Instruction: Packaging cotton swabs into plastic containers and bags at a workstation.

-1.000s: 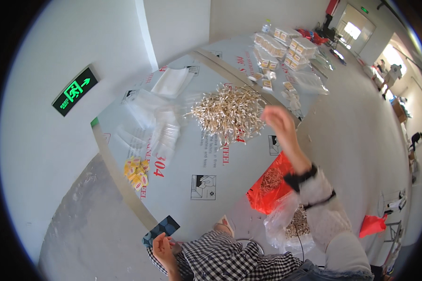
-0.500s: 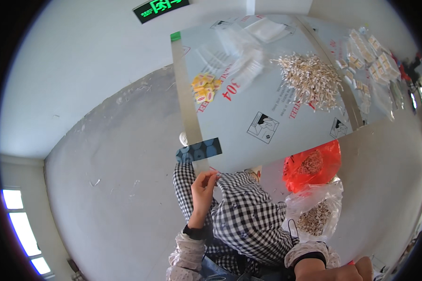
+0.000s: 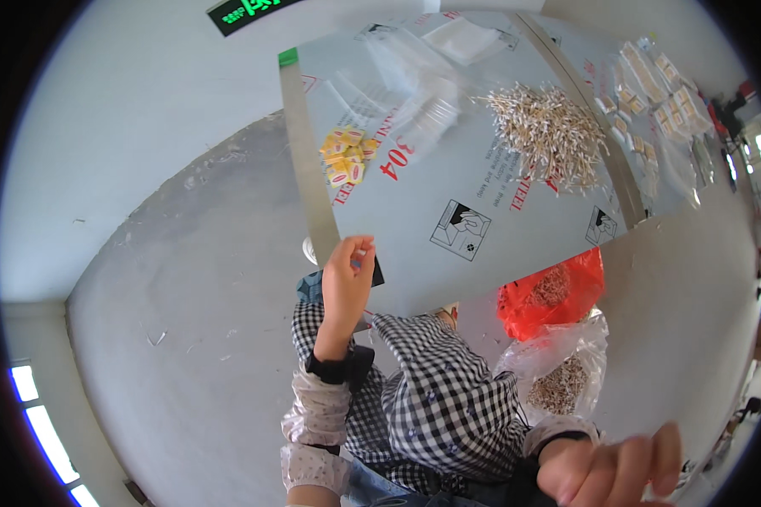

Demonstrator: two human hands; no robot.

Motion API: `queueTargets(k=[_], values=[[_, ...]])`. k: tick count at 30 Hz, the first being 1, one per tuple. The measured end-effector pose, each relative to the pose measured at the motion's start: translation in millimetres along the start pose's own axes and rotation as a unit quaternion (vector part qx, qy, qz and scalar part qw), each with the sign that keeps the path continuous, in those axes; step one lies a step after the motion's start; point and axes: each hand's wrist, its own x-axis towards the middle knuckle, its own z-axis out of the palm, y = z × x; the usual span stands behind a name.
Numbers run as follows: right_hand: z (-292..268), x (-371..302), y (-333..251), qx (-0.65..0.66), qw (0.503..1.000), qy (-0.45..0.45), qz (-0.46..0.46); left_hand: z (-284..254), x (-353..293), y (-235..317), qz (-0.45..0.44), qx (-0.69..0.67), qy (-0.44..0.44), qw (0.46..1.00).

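Observation:
My left hand (image 3: 345, 283) is over the near left corner of the metal-topped table, fingers curled toward the thumb. Beneath it lies a dark blue patterned strip (image 3: 309, 288), mostly covered by the hand; anything in the fingertips is too small to make out. Low at the right, close to me, my right hand (image 3: 609, 469) is raised off the table, fingers loosely bent and apart, nothing visible in them. On the tabletop sit a loose heap of cotton swabs (image 3: 545, 135) and a small pile of yellow-and-white packets (image 3: 347, 158).
Clear plastic bags (image 3: 427, 106) lie at the table's far side. Several small packed boxes (image 3: 681, 114) stand far right. Below the near edge are a red bag (image 3: 583, 283) and a clear bag (image 3: 592, 363) with swab-like sticks inside. Checked black-and-white cloth (image 3: 448, 397) covers my lap.
My left hand has moved up and forward from the table's edge onto the patterned strip. My right hand has come further into view, its fingers loosening. The whole view has shifted slightly.

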Motion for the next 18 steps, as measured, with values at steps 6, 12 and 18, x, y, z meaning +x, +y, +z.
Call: queueTargets(k=[6,12,18], values=[[-103,18,73,-0.209,0.964,0.15,0.07,67,95,-8,0.144,0.211,0.004,0.967],[-174,11,128,-0.291,0.915,0.159,0.23,120,172,-29,0.205,0.286,0.081,0.933],[-213,20,171,-0.278,0.891,0.258,0.25,89,165,-10,0.044,-0.019,0.02,0.999]])
